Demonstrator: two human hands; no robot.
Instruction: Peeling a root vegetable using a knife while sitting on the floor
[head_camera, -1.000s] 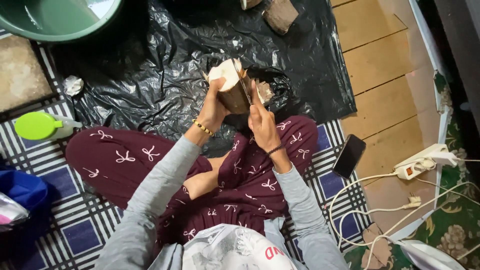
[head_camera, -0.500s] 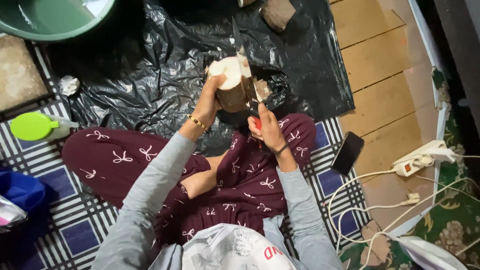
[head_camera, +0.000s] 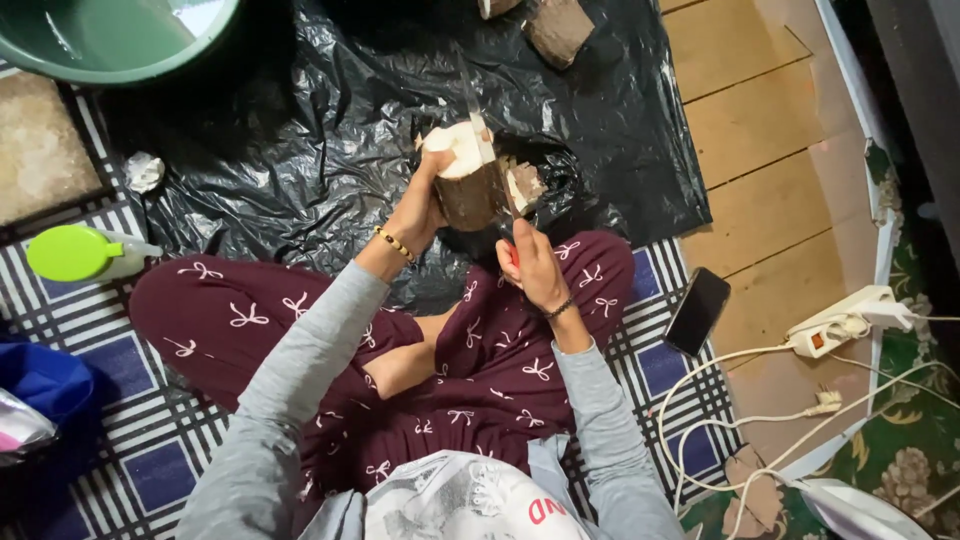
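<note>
Black plastic sheeting (head_camera: 300, 150) is spread over the floor, with a checked blue-and-white mat (head_camera: 120, 420) along its near edge and bare wooden boards (head_camera: 760, 130) past its right edge. So the setup is pretty simple: a short chunk of log (head_camera: 468, 180) is stood on end near the near edge of the sheeting, just beyond the crossed legs in dark red trousers. It's gripped by the left hand (head_camera: 420, 205), fingers curled around the bark on its left side, a beaded bracelet seen at the wrist. A knife (head_camera: 480, 130) is set into the pale cut top of the log, blade running away from the body; its red handle is clenched in the right hand (head_camera: 528, 265), which is held just this side of the log. A few split slivers are leaned against the log's right side.

Other stuff around: a green basin (head_camera: 110, 40) is parked at the far left corner of the sheeting, two more bits of wood (head_camera: 555, 28) lie at its far edge, a green-capped bottle (head_camera: 75, 253) lies on the mat to the left, and a dark phone (head_camera: 697, 310) plus a white power strip (head_camera: 840, 325) are left on the boards to the right.
</note>
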